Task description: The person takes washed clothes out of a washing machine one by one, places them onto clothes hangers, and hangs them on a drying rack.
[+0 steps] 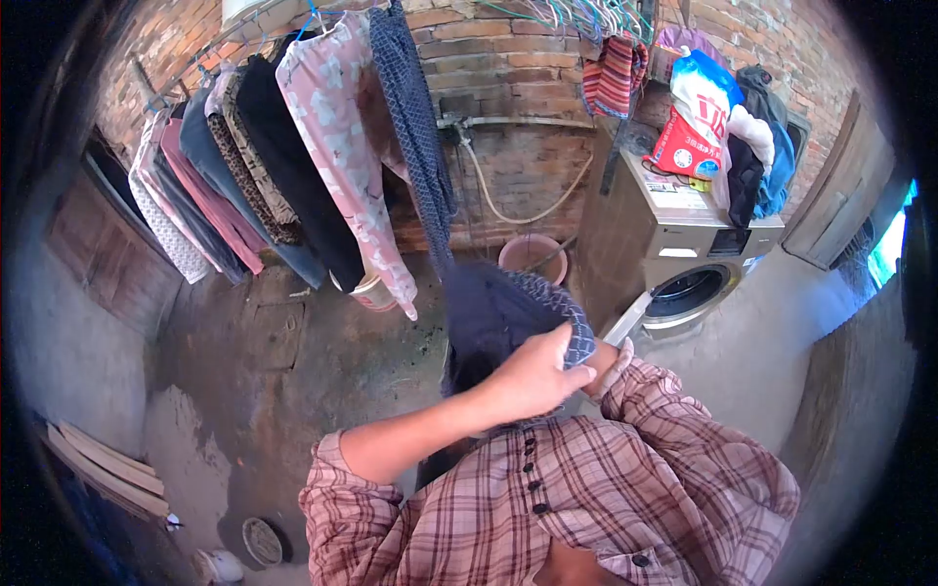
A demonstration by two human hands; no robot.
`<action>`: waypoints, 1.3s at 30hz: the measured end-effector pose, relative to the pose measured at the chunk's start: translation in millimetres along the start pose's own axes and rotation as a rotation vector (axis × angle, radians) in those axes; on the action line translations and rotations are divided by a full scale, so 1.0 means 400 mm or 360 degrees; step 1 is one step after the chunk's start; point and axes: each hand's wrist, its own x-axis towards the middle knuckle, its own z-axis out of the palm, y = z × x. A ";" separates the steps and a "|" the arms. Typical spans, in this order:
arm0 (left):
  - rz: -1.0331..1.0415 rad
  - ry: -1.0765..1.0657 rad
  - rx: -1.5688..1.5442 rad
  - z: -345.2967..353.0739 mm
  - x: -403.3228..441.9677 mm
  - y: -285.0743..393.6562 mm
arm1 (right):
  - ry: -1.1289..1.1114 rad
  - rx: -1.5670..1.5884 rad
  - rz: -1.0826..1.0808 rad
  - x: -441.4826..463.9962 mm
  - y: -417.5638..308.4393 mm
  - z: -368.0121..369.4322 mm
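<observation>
In front of my chest, my left hand (537, 376) grips the edge of a dark blue garment (489, 313), fingers closed on the cloth. Part of this garment is plain navy; along its right side and edge runs a light-lined check pattern. My right hand is hidden behind or inside the cloth, and only its wrist (604, 363) shows below the rolled plaid cuff. What its fingers do is out of sight. Close behind the garment hangs a long blue patterned piece of clothing (415, 117), next to pink floral clothing (337, 117).
More clothes (234, 166) hang on the rail along the brick wall. To the right stands a washing machine (674, 210), door open, with a detergent bag (696, 117) and clothes on top. A pink bucket (533, 256) sits by the wall. Hangers (576, 20) hang overhead.
</observation>
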 end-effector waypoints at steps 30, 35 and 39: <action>-0.0075 0.1078 -0.0841 -0.424 -0.013 -0.157 | 0.0125 0.0266 0.0007 -0.165 -0.126 -0.170; 0.0030 0.1328 0.0012 -0.511 -0.086 -0.160 | 0.0391 0.0182 -0.0600 -0.345 -0.393 -0.285; 0.0014 0.1323 0.0816 -0.501 -0.090 -0.071 | 0.1145 -0.0249 -0.0718 -0.404 -0.478 -0.470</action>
